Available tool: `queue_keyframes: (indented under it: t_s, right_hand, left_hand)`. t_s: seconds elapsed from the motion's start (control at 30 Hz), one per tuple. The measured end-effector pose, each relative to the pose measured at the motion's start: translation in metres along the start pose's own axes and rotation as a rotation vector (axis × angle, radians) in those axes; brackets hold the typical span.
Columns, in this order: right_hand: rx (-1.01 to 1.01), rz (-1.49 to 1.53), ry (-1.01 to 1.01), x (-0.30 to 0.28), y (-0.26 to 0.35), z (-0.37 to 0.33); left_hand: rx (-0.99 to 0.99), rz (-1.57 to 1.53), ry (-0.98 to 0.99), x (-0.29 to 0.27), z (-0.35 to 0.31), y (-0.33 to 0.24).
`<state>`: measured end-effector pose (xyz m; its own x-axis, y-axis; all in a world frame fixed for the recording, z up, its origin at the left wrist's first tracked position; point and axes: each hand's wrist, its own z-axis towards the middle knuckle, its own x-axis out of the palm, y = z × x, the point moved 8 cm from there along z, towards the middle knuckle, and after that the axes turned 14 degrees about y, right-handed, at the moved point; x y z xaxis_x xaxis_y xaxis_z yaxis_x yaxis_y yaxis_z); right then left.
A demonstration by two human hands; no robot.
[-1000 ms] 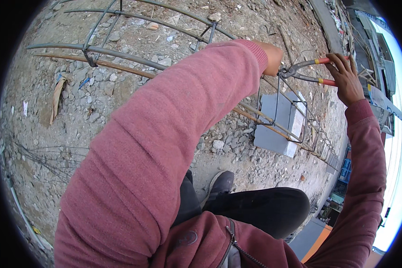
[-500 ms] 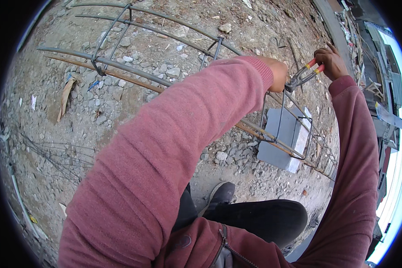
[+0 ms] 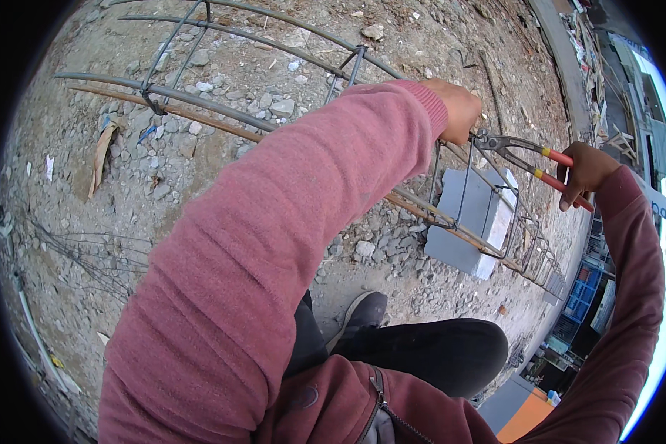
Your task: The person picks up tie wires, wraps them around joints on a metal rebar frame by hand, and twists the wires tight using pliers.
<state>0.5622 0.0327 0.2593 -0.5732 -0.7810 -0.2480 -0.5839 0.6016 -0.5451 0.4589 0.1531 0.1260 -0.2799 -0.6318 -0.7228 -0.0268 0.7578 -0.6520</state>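
Note:
My right hand (image 3: 589,176) grips the red-and-yellow handles of a pair of end-cutting pincers (image 3: 524,145), the handles spread apart. The pincers' head meets the upper bars of a long rebar cage (image 3: 222,116), right beside my left hand (image 3: 459,111). That hand is closed at the cage, its fingers bent under and mostly out of sight, so what it holds cannot be made out. My left forearm crosses over the cage and hides its middle stretch. Square stirrups (image 3: 462,196) join the long bars to the right of my left hand.
A grey-and-white block (image 3: 455,222) stands under the cage at the right. Rubble and stones (image 3: 365,249) cover the ground. Loose thin wire (image 3: 81,255) lies at the left, near a brown strip (image 3: 102,159). A concrete edge (image 3: 566,66) runs along the far right.
My right hand has swung right and toward me, and the pincers' handles are wider apart. The left hand stays at almost the same spot on the cage. The view has shifted slightly.

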Motion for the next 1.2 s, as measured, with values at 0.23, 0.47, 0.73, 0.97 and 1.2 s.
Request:
queue_keyframes:
  t_s: [0.23, 0.47, 0.73, 0.97, 1.2]
  right_hand:
    - [-0.512, -1.117, -1.421, -0.007, 0.069, -0.094]
    - [-0.019, 0.366, 0.128, 0.0, -0.011, -0.023]
    - [-0.143, -0.652, -0.611, -0.01, 0.018, -0.046]
    - [-0.274, -1.271, -1.358, -0.025, 0.07, -0.106]
    - [-0.387, -0.305, -1.072, 0.034, -0.002, -0.047]
  left_hand:
    - [-0.019, -0.061, 0.017, -0.002, -0.002, -0.003]
    - [-0.042, -0.025, 0.058, 0.0, -0.005, -0.005]
    - [-0.032, -0.05, 0.062, 0.001, -0.003, -0.003]
    - [-0.021, -0.058, 0.008, 0.0, -0.004, -0.004]
    - [-0.024, -0.033, -0.023, -0.003, -0.011, -0.006]
